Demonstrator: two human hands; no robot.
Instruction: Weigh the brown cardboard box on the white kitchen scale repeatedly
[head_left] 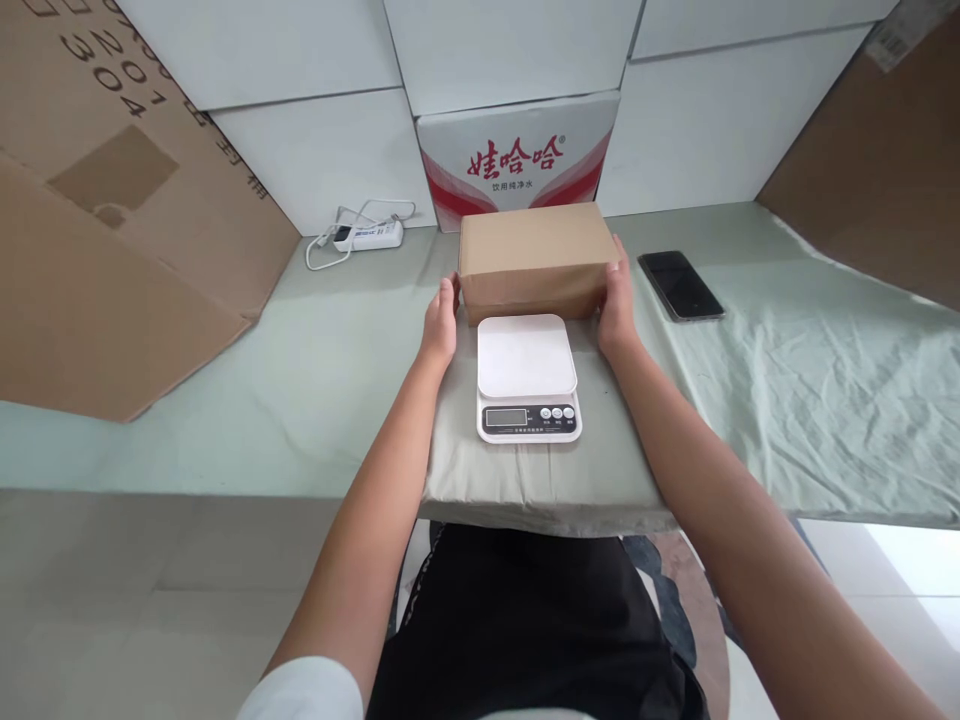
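A plain brown cardboard box [534,255] rests on the cloth-covered table, just behind a white digital kitchen scale [527,375]. My left hand [441,322] presses flat against the box's left end. My right hand [617,305] presses against its right end, so the box is held between both palms. The scale's weighing plate is bare and its display and buttons face me. The box appears to sit on the table, touching or nearly touching the scale's far edge.
A black phone [680,285] lies to the right of the box. A white power strip [367,236] with cable lies at the back left. A red-and-white printed carton [517,165] stands behind the box. Large cardboard sheets [112,230] lean at both sides.
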